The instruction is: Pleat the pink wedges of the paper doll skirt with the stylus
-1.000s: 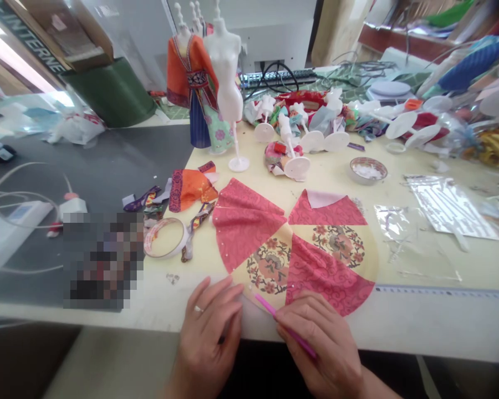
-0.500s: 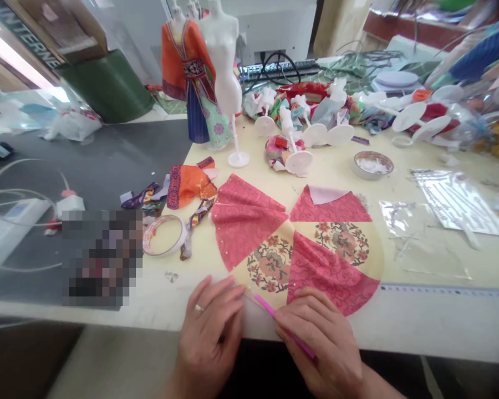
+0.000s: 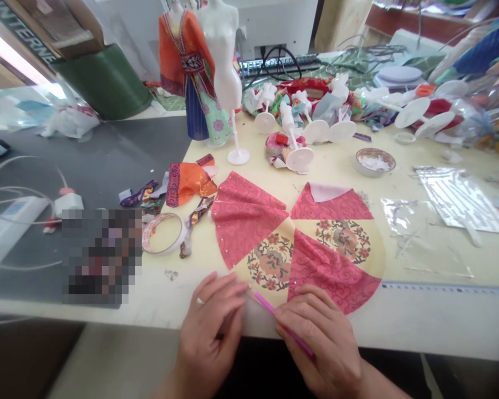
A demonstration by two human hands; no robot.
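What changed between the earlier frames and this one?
Only the camera view shifts slightly; nothing visibly moved on the table, and nothing was taken hold of or let go. The right hand still holds the pink stick, and the left hand stays at the near edge of the red-and-cream cloth.

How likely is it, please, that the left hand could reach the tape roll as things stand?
Probably yes: the left hand rests by the cloth, apparently holding nothing, and nothing tall stands on the table between it and the tape roll.
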